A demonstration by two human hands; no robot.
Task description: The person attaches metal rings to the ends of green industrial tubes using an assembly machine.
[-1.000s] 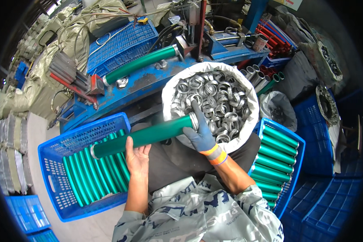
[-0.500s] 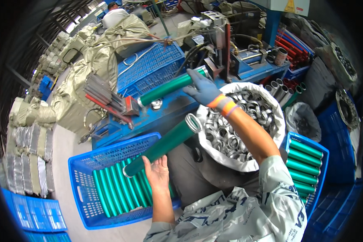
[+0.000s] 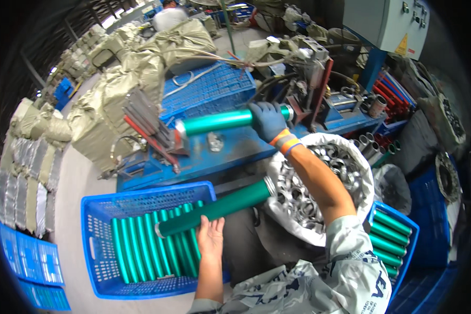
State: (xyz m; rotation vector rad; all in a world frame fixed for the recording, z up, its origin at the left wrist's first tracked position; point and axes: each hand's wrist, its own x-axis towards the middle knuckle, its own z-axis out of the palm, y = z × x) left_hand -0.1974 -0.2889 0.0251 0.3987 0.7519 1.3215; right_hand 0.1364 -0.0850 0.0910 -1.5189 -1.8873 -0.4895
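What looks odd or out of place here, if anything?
The right hand, gripping a green tube, wears a glove; the left hand is bare. That mismatch looks odd; nothing else clearly does.

A pale grey, dark-lettered short-sleeved shirt [image 3: 303, 287] pairs with dark trousers [image 3: 244, 256]; a blue-grey glove [image 3: 270, 117] with orange-and-grey cuff [image 3: 286, 142] covers the right hand [image 3: 267, 123].

Right hand [image 3: 268, 121] hides part of upper tube [image 3: 220, 122]; right crate [image 3: 414, 238] partly behind shirt [image 3: 298, 285], itself cut off below.
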